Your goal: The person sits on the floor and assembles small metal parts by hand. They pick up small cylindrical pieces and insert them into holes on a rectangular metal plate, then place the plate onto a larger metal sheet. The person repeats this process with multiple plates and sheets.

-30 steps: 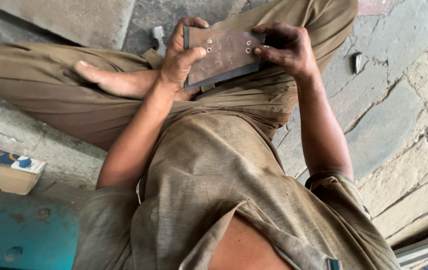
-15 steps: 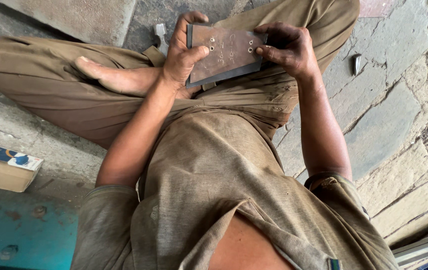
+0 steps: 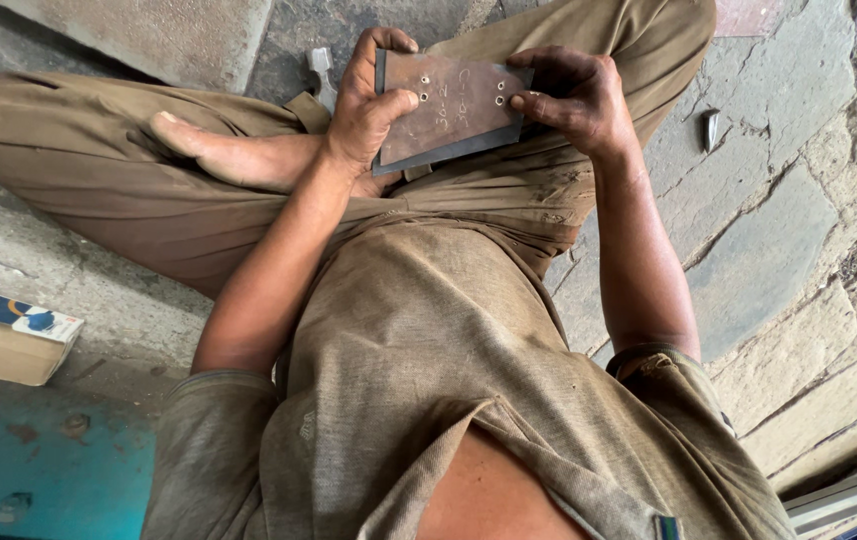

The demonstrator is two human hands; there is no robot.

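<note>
I sit cross-legged on a stone floor and hold a flat rusty-brown metal plate (image 3: 454, 105) over my lap. It has two pairs of small drilled holes and faint chalk marks on its face. My left hand (image 3: 364, 100) grips the plate's left edge, thumb lying across the face near the left holes. My right hand (image 3: 579, 95) holds the right edge, a fingertip resting close to the right pair of holes. My bare foot (image 3: 229, 155) lies just left of the plate.
A small cardboard box (image 3: 9, 335) with a blue printed top sits on the floor at the left, above a teal painted surface (image 3: 39, 465). A small metal piece (image 3: 321, 70) lies behind my left hand. Another dark metal bit (image 3: 712, 128) rests on the stone paving at the right.
The plate and both hands stay almost in place. My left thumb has slid a little further onto the plate's face.
</note>
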